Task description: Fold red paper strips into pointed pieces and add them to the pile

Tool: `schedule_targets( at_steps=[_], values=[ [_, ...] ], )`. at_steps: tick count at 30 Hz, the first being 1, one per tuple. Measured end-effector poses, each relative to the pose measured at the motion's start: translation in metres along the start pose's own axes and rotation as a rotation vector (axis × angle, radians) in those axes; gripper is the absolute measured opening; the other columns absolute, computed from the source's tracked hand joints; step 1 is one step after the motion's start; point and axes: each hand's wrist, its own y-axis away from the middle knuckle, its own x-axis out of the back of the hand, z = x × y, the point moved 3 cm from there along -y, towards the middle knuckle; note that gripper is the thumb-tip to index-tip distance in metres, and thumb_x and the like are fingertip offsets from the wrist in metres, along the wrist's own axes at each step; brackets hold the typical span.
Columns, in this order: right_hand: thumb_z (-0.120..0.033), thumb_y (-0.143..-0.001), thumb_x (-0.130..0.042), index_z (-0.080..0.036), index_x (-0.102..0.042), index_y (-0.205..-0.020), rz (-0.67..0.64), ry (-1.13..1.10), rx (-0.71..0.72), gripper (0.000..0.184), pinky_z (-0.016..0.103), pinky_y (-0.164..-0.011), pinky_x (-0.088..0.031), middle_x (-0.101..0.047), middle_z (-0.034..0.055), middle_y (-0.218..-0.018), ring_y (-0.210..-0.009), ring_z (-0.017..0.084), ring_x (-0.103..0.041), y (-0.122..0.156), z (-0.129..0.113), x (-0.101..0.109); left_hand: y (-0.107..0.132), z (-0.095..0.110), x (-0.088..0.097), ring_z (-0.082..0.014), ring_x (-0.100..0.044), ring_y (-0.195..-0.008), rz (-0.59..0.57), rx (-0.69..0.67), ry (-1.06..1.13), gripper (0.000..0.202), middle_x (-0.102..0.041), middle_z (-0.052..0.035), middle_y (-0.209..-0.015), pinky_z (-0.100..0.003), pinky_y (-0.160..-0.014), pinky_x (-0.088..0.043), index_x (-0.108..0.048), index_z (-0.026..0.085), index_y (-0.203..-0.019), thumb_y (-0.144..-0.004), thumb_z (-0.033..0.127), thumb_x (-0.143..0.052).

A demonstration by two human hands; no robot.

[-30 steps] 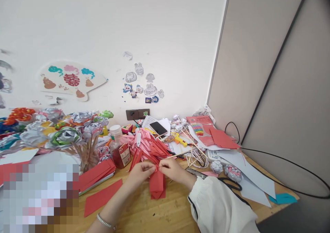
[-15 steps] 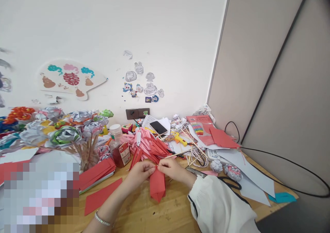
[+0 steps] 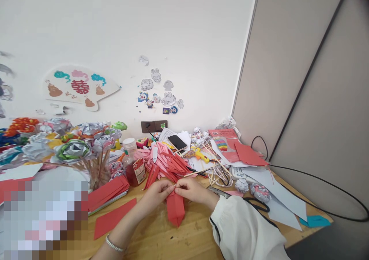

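Observation:
A folded piece of red paper (image 3: 175, 210), with a pointed lower end, hangs down toward me over the wooden table. My left hand (image 3: 160, 191) pinches its far end between thumb and fingers. Right beside it, my right hand (image 3: 190, 190) pinches the same end, and the fingertips of both hands meet there. The fold under the fingertips is hidden. Beyond the hands lies a heap of pink and red folded paper strips (image 3: 164, 162). To the left of my left forearm is a flat sheet of red paper (image 3: 113, 218).
A jar (image 3: 132, 166) with red contents stands behind my left hand, near paper flowers (image 3: 73, 151) on sticks. Scissors (image 3: 258, 204) lie by my right sleeve. A phone (image 3: 177, 142), a yellow glue gun (image 3: 201, 155), pearl strings (image 3: 220, 176) and a stack of red paper (image 3: 108, 192) surround the work area.
Both hands stay pinched at the paper's far end, with only a slight shift of the fingers. The red paper has tilted a little; nothing else has visibly moved.

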Motion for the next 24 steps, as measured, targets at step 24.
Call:
schedule_targets(
  at_steps=[24],
  values=[
    [-0.028,-0.08,-0.037,-0.014,-0.047,-0.065,0.004,0.048,0.054,0.023,0.018,-0.051,-0.029,-0.043,-0.003,-0.06,-0.057,0.008,-0.04,0.0,-0.008,0.005,0.002,-0.004,0.0,-0.0108,-0.042,-0.056,0.011,-0.103,-0.291,0.017,-0.049,0.003,-0.06,-0.02,-0.052,-0.033,-0.051,0.016,-0.066,-0.072,0.029,-0.042]
  ],
)
